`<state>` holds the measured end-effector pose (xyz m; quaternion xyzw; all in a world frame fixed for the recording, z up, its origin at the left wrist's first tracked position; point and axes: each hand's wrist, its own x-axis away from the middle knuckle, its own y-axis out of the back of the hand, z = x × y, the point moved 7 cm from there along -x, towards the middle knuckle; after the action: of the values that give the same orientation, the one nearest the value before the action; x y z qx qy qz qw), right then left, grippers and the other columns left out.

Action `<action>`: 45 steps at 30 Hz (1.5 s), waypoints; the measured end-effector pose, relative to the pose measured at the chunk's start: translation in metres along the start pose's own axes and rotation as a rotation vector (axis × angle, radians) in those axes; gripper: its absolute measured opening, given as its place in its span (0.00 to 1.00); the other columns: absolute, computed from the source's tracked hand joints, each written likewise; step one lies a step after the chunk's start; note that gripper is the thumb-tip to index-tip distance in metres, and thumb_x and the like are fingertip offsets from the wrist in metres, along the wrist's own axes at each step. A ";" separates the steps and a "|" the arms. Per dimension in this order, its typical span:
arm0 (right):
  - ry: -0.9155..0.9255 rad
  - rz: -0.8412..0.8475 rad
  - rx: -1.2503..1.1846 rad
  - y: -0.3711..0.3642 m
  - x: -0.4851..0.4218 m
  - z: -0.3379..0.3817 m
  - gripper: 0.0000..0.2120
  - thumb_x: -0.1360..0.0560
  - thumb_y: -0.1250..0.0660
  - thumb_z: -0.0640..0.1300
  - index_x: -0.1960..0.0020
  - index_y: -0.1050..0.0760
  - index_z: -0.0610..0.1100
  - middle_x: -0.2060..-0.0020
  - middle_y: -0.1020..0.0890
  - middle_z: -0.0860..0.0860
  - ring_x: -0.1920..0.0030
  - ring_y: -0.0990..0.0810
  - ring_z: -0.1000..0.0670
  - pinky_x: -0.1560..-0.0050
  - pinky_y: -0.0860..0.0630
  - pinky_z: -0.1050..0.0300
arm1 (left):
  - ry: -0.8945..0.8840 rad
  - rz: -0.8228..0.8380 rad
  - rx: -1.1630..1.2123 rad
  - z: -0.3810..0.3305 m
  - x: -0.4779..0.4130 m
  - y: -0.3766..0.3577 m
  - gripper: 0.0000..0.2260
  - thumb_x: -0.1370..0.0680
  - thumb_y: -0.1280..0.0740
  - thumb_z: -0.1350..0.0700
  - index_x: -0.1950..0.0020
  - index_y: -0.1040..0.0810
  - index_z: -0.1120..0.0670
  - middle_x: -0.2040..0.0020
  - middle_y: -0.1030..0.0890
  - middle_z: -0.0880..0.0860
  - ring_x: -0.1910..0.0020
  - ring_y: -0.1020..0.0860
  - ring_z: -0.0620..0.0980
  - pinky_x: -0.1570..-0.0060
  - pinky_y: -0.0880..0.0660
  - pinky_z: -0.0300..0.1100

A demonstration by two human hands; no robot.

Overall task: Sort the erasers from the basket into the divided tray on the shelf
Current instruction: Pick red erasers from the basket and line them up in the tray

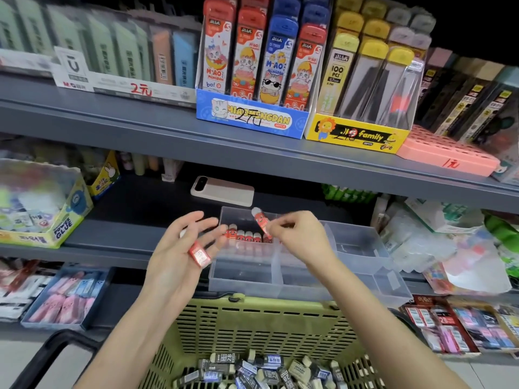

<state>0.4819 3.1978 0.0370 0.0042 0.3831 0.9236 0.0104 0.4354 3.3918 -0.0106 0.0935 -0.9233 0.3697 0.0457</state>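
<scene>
R hand (297, 240): eraser (259, 221) pinched over tray (362, 248) | L hand (177, 254): 2nd eraser (200, 256)

A red-and-white eraser (260, 221) is pinched in the fingertips of the right hand (297, 237) above the far-left compartment of the clear divided tray (362, 248), where a row of red erasers (244, 236) is stood upright. The left hand (174, 262) is held palm up just left of the tray, with a red-wrapped eraser (200, 255) laid on its straight fingers; what may be a second, pale one is half hidden behind them. Dark and beige erasers (269, 372) are heaped in the green basket (252, 318) nearest the viewer.
</scene>
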 end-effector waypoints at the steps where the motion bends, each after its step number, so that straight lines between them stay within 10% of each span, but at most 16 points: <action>1: -0.015 0.029 0.104 -0.004 -0.007 0.000 0.23 0.29 0.35 0.61 0.65 0.19 0.40 0.67 0.19 0.46 0.61 0.23 0.44 0.56 0.26 0.55 | 0.004 -0.042 -0.013 0.000 -0.001 0.005 0.10 0.18 0.44 0.61 0.45 0.23 0.59 0.60 0.17 0.56 0.62 0.17 0.50 0.67 0.22 0.40; 16: -0.090 0.259 0.705 -0.067 -0.048 0.011 0.03 0.28 0.38 0.43 0.57 0.28 0.44 0.60 0.24 0.49 0.59 0.25 0.45 0.59 0.30 0.58 | 0.031 -0.037 0.061 -0.003 0.001 0.015 0.11 0.19 0.45 0.63 0.47 0.22 0.59 0.67 0.23 0.52 0.67 0.24 0.47 0.68 0.27 0.40; 21: -0.027 0.375 0.776 -0.070 -0.046 0.011 0.11 0.24 0.42 0.46 0.54 0.23 0.43 0.56 0.22 0.47 0.56 0.24 0.45 0.54 0.28 0.56 | 0.032 -0.028 0.056 -0.006 0.002 0.013 0.12 0.19 0.45 0.66 0.47 0.23 0.60 0.66 0.22 0.53 0.66 0.21 0.48 0.61 0.25 0.42; 26: 0.236 0.096 0.413 -0.052 -0.013 0.043 0.18 0.23 0.39 0.53 0.63 0.21 0.42 0.68 0.22 0.47 0.65 0.25 0.49 0.64 0.32 0.59 | -0.006 -0.001 0.057 -0.006 -0.001 0.010 0.12 0.18 0.47 0.66 0.47 0.24 0.60 0.62 0.18 0.55 0.56 0.16 0.52 0.54 0.19 0.42; 30: 0.225 0.233 -0.061 -0.062 0.027 0.055 0.10 0.30 0.29 0.54 0.59 0.19 0.47 0.70 0.19 0.53 0.68 0.24 0.59 0.63 0.25 0.62 | -0.031 0.122 0.009 -0.005 -0.001 0.001 0.12 0.18 0.48 0.63 0.44 0.25 0.58 0.54 0.16 0.55 0.45 0.19 0.52 0.49 0.21 0.42; 37: 0.329 0.157 -0.113 -0.057 0.044 0.050 0.02 0.31 0.29 0.46 0.58 0.20 0.50 0.72 0.24 0.58 0.69 0.27 0.61 0.64 0.32 0.69 | -0.019 0.267 -0.151 0.007 0.001 -0.017 0.11 0.22 0.41 0.57 0.41 0.25 0.55 0.42 0.18 0.53 0.39 0.23 0.48 0.47 0.21 0.44; 41: 0.202 0.124 -0.132 -0.042 0.031 0.036 0.04 0.32 0.31 0.46 0.62 0.19 0.46 0.69 0.18 0.50 0.70 0.26 0.59 0.63 0.24 0.57 | -0.092 0.343 -0.300 0.005 -0.004 -0.026 0.11 0.23 0.38 0.57 0.41 0.23 0.52 0.41 0.19 0.50 0.41 0.22 0.45 0.46 0.23 0.42; 45: 0.019 -0.022 0.026 -0.019 -0.006 0.009 0.13 0.30 0.32 0.48 0.64 0.19 0.38 0.68 0.19 0.40 0.61 0.22 0.39 0.60 0.25 0.52 | -0.306 0.199 -0.675 -0.008 -0.022 -0.009 0.14 0.19 0.39 0.59 0.45 0.23 0.40 0.44 0.21 0.35 0.41 0.27 0.33 0.43 0.33 0.33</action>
<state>0.4881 3.2178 0.0299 -0.0085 0.3953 0.9183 0.0168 0.4587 3.3934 -0.0021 0.0373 -0.9938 0.0294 -0.1003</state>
